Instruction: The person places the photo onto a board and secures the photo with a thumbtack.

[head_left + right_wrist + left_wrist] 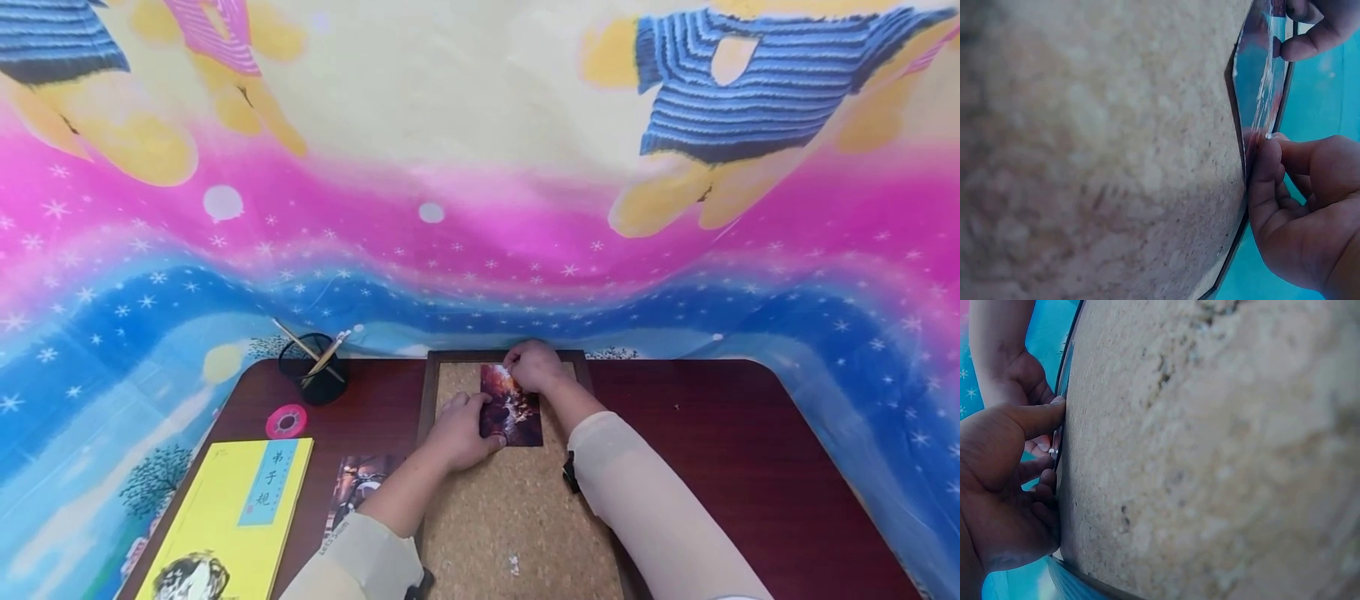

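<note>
A dark reddish photo print (512, 421) lies on the upper part of a cork board (495, 500) with a brown frame. My left hand (461, 433) presses along its left side, thumb at the lower edge and fingers spread higher up. At the print's top right, my right hand (536, 367) has thumb and forefinger pinched together. A small whitish piece (1053, 451) shows by those fingertips in the left wrist view, its kind unclear. From the right wrist, the glossy print (1257, 81) appears edge-on, with the right fingertips (1267, 156) right at its edge.
Small whitish bits (513, 565) lie low on the board. Left of it are a second photo (356, 487), a yellow book (232, 517), a pink tape roll (287, 421) and a black mesh pen cup (324, 379). A patterned cloth (450, 208) hangs behind the dark red table (697, 450).
</note>
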